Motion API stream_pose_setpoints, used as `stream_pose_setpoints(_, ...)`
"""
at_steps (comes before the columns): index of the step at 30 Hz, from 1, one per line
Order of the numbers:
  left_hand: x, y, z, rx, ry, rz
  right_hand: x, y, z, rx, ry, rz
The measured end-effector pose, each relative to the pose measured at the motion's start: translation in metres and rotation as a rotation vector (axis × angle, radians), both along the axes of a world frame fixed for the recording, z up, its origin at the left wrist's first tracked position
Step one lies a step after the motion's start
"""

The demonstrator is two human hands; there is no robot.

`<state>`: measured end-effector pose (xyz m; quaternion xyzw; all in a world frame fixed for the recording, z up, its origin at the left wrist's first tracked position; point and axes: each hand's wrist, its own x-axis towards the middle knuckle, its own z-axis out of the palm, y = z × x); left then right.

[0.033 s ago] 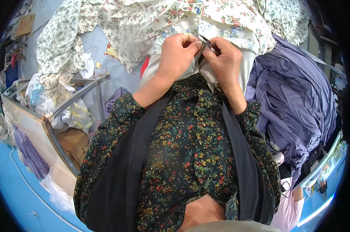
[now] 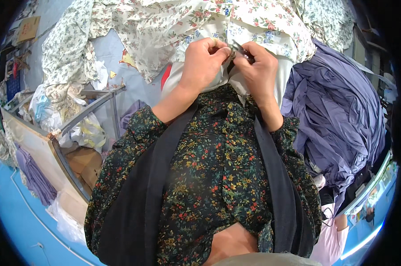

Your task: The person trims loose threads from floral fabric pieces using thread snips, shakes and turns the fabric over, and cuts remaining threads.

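Note:
My right hand [image 2: 260, 70] is closed round a pair of small dark snips [image 2: 241, 50], their blades aimed up and left. My left hand [image 2: 203, 63] pinches something small between thumb and fingertips, right beside the blades. What that piece is, I cannot make out. Both hands are close together in front of my chest. Just beyond them lies white cloth printed with red and blue flowers [image 2: 271, 22], spread toward the far side. Plain pale cloth [image 2: 282, 73] hangs below the right hand.
A big heap of purple-grey fabric [image 2: 333, 102] is piled at the right. At the left stands a metal-framed wooden bin [image 2: 45, 146] with plastic bags [image 2: 92, 131] and cardboard [image 2: 83, 164]. A person's pink sleeve [image 2: 331, 239] shows at the lower right.
The snips have shifted slightly in my right hand and their blades are now blurred. My right hand moved only a little; the left stays in place.

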<state>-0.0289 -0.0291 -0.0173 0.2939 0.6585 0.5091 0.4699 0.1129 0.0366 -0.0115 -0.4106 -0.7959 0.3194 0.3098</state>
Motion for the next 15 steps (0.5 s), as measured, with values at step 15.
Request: stream_pose_setpoints(15, -0.002, 0.005, -0.003, -0.037, -0.319, 0.062, 0.021, -0.006, 0.011, -0.722, 0.148, -0.130)
